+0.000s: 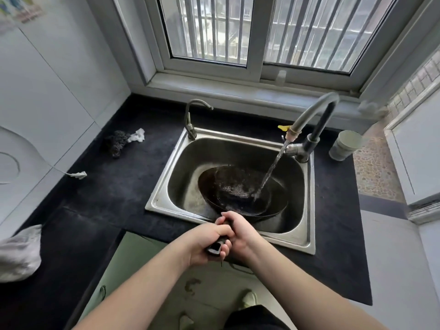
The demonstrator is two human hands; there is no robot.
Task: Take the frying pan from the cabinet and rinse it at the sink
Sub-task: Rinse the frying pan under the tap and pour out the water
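A dark frying pan [240, 191] sits tilted inside the steel sink [166, 198]. Water streams from the hose on the tap [307, 144] onto the pan's right inner side and pools in it. My left hand [207, 241] and my right hand [240, 232] are both wrapped around the pan's black handle [215, 248] at the sink's front edge. The handle's end sticks out below my left fingers.
A second small faucet [191, 120] stands at the sink's back left. A steel scourer with a white rag [123, 140] lies on the black counter. A grey cup [344, 145] stands right of the tap. A plastic bag [19, 251] lies at far left.
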